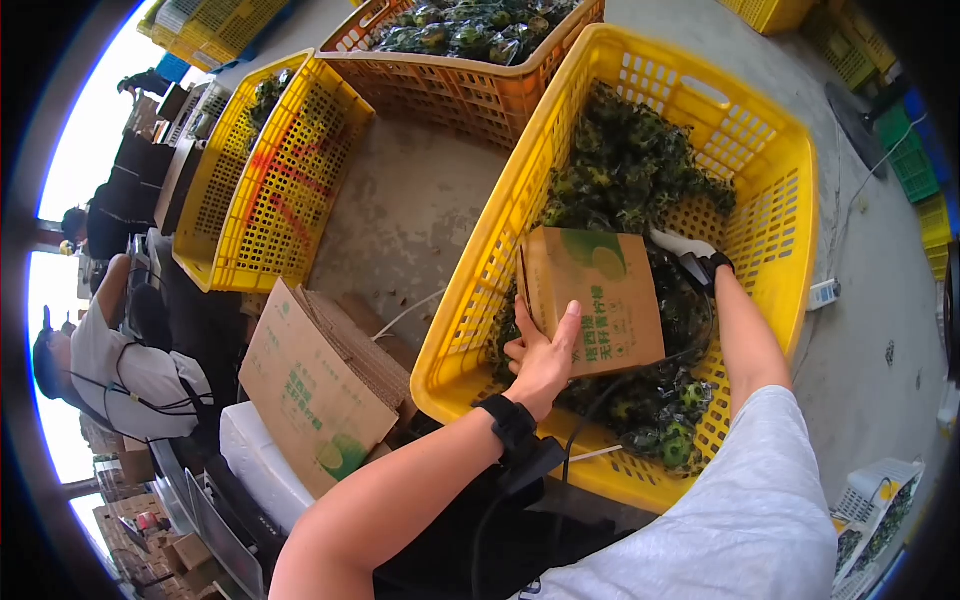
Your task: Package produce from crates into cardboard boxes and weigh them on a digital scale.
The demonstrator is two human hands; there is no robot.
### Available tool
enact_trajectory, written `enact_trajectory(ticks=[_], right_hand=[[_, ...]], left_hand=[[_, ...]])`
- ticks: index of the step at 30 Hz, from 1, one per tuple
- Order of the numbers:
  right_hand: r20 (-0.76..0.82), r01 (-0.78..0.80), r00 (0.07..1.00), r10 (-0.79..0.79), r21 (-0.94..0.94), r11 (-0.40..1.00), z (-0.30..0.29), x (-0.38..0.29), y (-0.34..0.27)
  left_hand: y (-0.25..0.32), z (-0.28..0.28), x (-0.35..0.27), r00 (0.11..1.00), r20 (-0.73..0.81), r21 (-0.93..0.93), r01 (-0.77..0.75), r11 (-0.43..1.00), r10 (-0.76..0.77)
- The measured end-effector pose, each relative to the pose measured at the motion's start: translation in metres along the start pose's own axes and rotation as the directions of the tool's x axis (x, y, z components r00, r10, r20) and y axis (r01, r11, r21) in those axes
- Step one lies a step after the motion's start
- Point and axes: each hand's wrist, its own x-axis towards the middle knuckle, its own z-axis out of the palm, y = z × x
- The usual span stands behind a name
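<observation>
My left hand (541, 358) grips a cardboard box (600, 296) at its near left corner, thumb on the printed face and fingers by the side. The box bears green writing and a green fruit picture, and is tilted over a large yellow plastic crate (772, 142). Inside the crate lie many green fruits in clear plastic bags (622, 165). My right hand (682, 246), in a white glove, reaches into the crate just beyond the box's right edge. Its fingertips are partly hidden by the box, so I cannot tell whether it holds anything. Each wrist wears a black strap with a device.
Flattened cardboard boxes (319, 382) lean in a stack at left, on a white foam box (259, 450). An orange crate (442, 94) of bagged fruit and a yellow crate (277, 180) stand beyond. A person (127, 375) works at far left. Cables hang from my wrists.
</observation>
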Motion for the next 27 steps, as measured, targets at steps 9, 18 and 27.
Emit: enact_trajectory(ticks=[9, 18, 27], right_hand=[[-0.062, 0.037, 0.998, -0.029, 0.135, 0.990, -0.010, -0.059, -0.065], [-0.163, 0.087, 0.986, -0.044, 0.266, 0.960, -0.053, -0.136, -0.134], [-0.338, 0.312, 0.915, -0.219, 0.248, 0.917, -0.026, -0.268, -0.193]], left_hand=[[-0.008, 0.010, -0.001, 0.999, -0.029, -0.004, 0.019, 1.000, -0.019], [-0.004, 0.010, -0.008, 1.000, -0.012, -0.096, 0.016, 0.995, -0.017], [-0.019, -0.001, -0.007, 0.978, 0.202, -0.268, 0.005, 0.963, 0.051]])
